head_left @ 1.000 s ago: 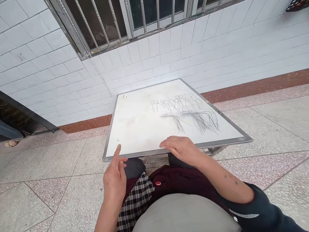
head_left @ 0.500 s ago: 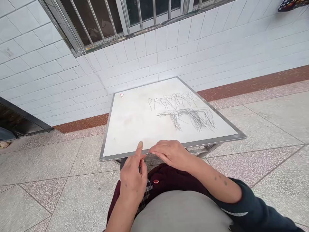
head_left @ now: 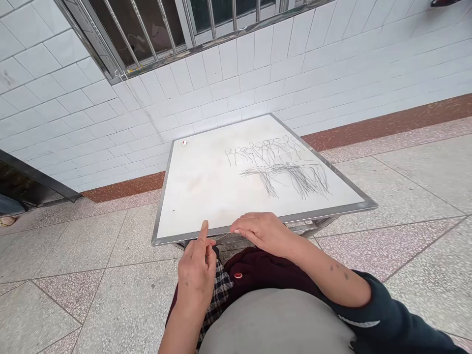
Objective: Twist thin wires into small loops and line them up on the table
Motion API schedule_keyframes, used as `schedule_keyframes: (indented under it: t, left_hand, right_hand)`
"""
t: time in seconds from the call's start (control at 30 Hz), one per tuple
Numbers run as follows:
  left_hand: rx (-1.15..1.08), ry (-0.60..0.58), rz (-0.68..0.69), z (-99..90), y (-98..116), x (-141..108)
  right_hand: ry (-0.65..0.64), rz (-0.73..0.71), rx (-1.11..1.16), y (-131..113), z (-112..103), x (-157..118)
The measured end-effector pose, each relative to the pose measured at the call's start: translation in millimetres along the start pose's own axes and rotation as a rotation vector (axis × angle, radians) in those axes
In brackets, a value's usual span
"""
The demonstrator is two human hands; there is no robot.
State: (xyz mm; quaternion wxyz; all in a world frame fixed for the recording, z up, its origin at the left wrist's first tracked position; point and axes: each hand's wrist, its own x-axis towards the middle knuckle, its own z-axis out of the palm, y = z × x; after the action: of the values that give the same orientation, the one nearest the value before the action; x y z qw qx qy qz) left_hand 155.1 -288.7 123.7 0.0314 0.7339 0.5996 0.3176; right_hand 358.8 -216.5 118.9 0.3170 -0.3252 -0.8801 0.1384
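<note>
A thin wire-like strand (head_left: 223, 236) stretches between my two hands above the table's near edge. My left hand (head_left: 197, 269) pinches one end, with one finger pointing forward over the tabletop. At the other end, the fingertips of my right hand (head_left: 262, 233) are pressed together on the strand, palm down. Farther back on the white table (head_left: 206, 162) lies a row of dark strands bent into loops with crossed ends (head_left: 265, 150). Nearer me and to the right spreads a loose bundle of long dark strands (head_left: 304, 179).
A small red-and-white object (head_left: 185, 143) rests at the table's back left corner. Behind the table stands a white tiled wall (head_left: 206, 105) with a barred window (head_left: 177, 29). A red button-like disc (head_left: 238, 276) shows on the dark maroon cloth (head_left: 254, 268) below my hands.
My left hand has moved left and slightly toward me, away from my right hand. More of the strand now shows between them. My right hand has barely moved.
</note>
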Motion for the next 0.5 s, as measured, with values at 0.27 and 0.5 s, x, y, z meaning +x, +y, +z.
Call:
schedule_keyframes:
  t: [0.27,0.5]
  left_hand:
    - [0.085,-0.094,-0.142,-23.4,0,3]
    - [0.067,-0.051,0.067,-7.9,21,10]
  right_hand:
    - [-0.016,0.063,0.023,6,6,0]
    - [-0.009,0.037,-0.060,-8,6,0]
